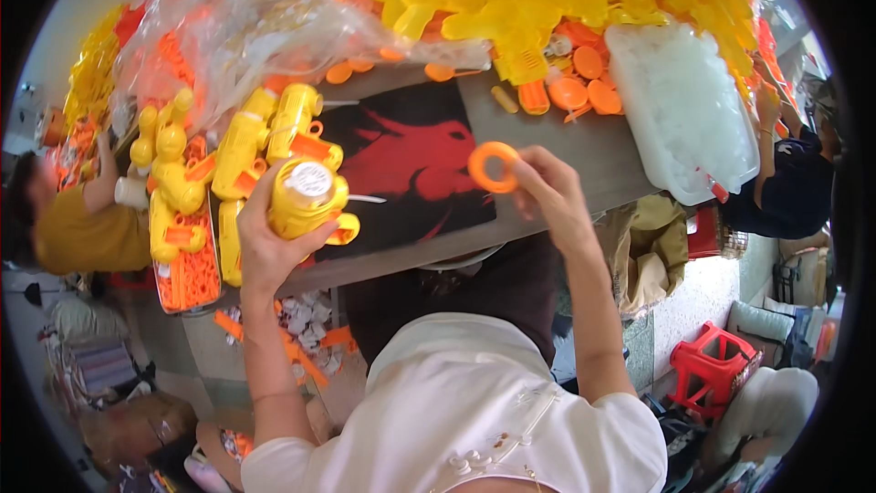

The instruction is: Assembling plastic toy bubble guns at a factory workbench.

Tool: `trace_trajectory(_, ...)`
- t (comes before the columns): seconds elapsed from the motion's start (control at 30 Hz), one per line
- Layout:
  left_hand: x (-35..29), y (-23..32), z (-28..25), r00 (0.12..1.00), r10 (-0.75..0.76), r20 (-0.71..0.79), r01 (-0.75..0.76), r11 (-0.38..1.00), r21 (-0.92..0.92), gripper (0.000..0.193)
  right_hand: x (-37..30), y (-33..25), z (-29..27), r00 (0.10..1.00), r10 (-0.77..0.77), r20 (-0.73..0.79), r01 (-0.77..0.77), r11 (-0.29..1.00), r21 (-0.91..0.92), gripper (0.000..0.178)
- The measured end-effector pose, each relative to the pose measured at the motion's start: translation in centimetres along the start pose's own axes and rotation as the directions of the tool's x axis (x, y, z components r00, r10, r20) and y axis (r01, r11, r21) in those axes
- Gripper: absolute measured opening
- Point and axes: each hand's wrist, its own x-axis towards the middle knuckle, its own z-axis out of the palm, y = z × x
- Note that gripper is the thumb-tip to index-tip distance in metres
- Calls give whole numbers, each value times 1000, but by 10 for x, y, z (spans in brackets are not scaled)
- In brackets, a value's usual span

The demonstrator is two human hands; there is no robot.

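My left hand [265,246] is wrapped round a yellow plastic toy body [290,216]. Its round end, with a white disc on it, faces up, and an orange piece sits at its side. A thin white stick shows beside it. Over the right edge of a black mat with a red print [401,160], my right hand [553,190] pinches an orange plastic ring [477,167] by its rim. The ring and the toy body are well apart. Left of my left hand stand several similar yellow toy bodies [239,141] with orange parts.
An orange-filled tray [215,299] lies at the left. Yellow plastic parts [511,14] pile up at the back, near orange discs [568,93] and a clear bag [246,36]. A white tub [744,178] of translucent pieces stands at the right. Co-workers sit at both sides; a red stool [707,370] is behind right.
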Motion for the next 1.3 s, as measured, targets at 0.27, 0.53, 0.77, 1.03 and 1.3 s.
trace_trajectory(0.27, 10, 7, 18, 968, 230, 101, -250, 920, 302, 75, 27, 29, 67, 974, -213, -74, 133, 807, -575, 27)
trace_trajectory(0.53, 12, 7, 17, 963, 241, 121, -269, 896, 352, 71, 40, 6, 67, 755, -358, 550, 641, 224, -734, 54)
trace_trajectory(0.77, 18, -3, 14, 961, 256, 103, -275, 922, 274, 68, 43, 2, 64, 791, -251, 558, 611, 272, -744, 53)
trace_trajectory(1.03, 41, 21, 43, 960, 171, 223, -203, 971, 128, 69, 34, -64, 67, 869, -252, 426, 369, 904, -218, 56)
trace_trajectory(1.3, 61, 20, 61, 933, 199, 300, -268, 941, 208, 67, 48, -69, 56, 930, -137, 341, 250, 916, -313, 56)
